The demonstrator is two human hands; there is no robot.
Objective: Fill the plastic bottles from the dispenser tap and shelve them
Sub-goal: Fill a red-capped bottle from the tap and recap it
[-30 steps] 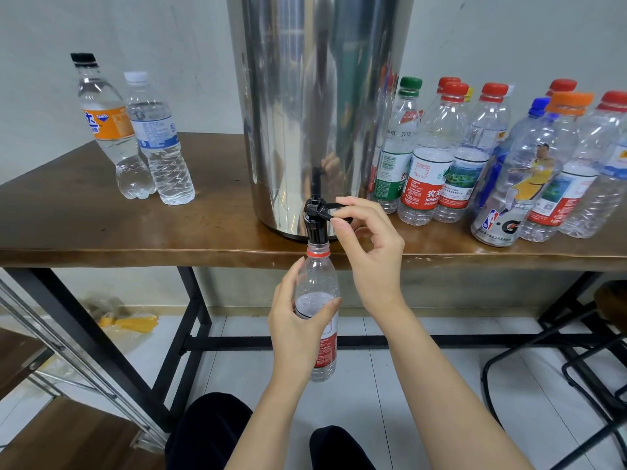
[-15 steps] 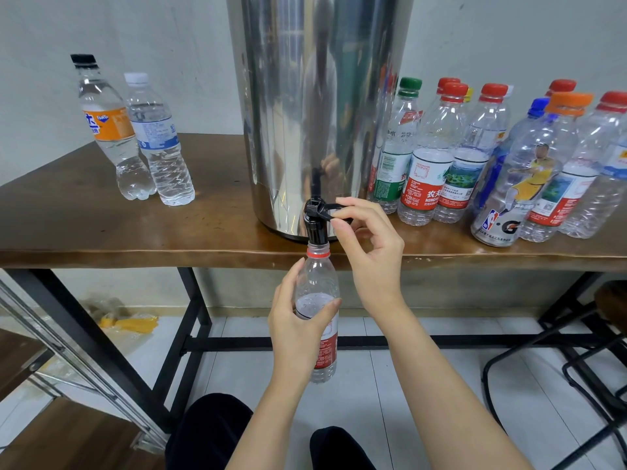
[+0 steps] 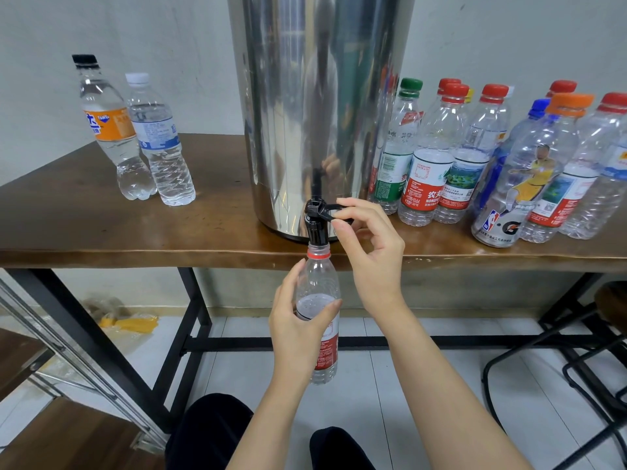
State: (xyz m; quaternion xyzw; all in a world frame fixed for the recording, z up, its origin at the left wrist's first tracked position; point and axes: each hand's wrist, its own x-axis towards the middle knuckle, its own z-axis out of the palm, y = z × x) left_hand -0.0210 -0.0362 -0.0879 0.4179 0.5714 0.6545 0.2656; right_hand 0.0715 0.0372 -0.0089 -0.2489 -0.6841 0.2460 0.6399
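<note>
One clear plastic bottle with a red neck ring is hanging upright below the brown wooden table's front edge, its mouth meeting the black dispenser tap. The left hand is gripping its body; the right hand, nearer the tap, is pinching the lever.

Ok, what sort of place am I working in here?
Likely a plain workroom set up for bottle filling: a steel dispenser on a wooden table, capped plastic bottles against a bare wall, tiled floor.
</note>
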